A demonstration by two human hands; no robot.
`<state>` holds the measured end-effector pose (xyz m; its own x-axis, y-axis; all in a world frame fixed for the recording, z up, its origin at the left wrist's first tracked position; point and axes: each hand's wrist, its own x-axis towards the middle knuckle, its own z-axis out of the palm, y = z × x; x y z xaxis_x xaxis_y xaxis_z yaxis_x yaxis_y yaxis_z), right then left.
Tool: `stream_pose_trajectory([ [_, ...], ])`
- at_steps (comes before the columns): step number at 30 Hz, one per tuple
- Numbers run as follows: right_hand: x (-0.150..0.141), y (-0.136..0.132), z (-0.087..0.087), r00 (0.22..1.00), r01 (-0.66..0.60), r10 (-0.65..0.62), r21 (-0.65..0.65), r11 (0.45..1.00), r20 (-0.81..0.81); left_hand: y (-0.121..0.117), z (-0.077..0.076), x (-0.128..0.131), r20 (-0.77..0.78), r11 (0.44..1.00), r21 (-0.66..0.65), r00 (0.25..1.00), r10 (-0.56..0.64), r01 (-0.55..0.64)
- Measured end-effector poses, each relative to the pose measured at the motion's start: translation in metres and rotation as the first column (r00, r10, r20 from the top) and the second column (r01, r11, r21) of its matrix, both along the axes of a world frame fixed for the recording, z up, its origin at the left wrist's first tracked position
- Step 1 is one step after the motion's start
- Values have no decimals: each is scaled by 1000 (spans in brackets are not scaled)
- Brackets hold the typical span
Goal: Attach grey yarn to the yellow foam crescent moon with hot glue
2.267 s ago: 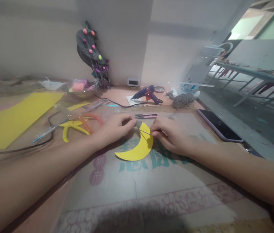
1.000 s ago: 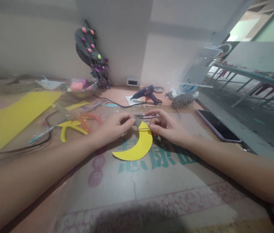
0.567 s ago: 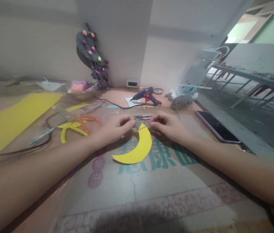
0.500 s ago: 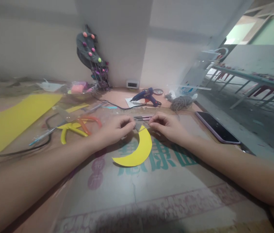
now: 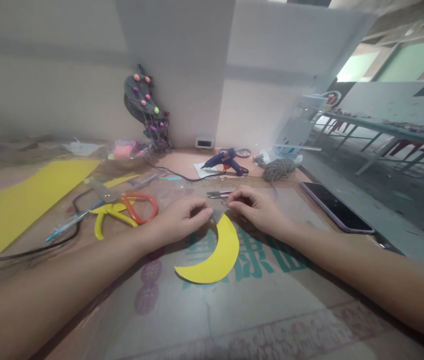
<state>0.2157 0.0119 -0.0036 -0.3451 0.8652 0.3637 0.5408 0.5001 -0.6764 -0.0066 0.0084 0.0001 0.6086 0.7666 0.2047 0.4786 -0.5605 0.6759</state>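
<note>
A yellow crescent-shaped cutout (image 5: 217, 255) lies on a printed cardboard sheet (image 5: 234, 305) in front of me. My left hand (image 5: 181, 222) pinches the crescent's upper tip, where a small grey piece shows. My right hand (image 5: 257, 207) is closed in a pinch just right of that tip, on something too thin to make out. Small purple thread snips (image 5: 221, 193) lie just beyond my fingers.
Yellow and orange scissors (image 5: 125, 210) and a pen lie to the left, beside a large yellow sheet (image 5: 24, 200). A blue glue gun (image 5: 225, 161), a ball of grey twine (image 5: 277, 170) and a phone (image 5: 335, 206) sit further back and right. A dark beaded ornament (image 5: 146, 107) leans in the corner.
My head tilted up a little, so everything sits lower in view. My right hand has moved from the crescent's right side up toward its tip, close to my left hand.
</note>
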Motion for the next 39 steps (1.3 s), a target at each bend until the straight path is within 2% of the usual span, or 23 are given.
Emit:
stream_pose_trajectory([
  [9,-3,4,-3,1000,-16,16,38,999,10,0,-2,0,-44,999,40,999,-5,7],
  [13,-3,6,-4,999,-18,16,60,998,30,-1,-4,-1,-66,995,98,998,3,4],
  [18,-1,8,-3,999,20,-22,51,999,40,-3,-4,-1,-54,990,141,998,-14,21],
  [21,0,10,-3,999,44,-43,38,998,-17,-3,-2,0,39,992,113,998,48,-53],
  [26,7,11,-4,941,150,-144,-4,989,-305,0,3,-1,215,967,0,945,247,-253],
  [28,8,7,-3,926,178,-164,11,984,-341,1,4,-2,234,955,-45,926,296,-294],
  [30,8,2,-1,949,147,-147,-21,989,-279,1,5,-1,245,949,-62,917,315,-309],
  [34,0,-10,4,995,11,-22,-114,993,-98,1,3,-1,242,958,-40,928,284,-283],
  [39,-7,-15,4,997,-33,22,-145,989,-76,4,-1,-2,243,976,-24,945,218,-218],
])
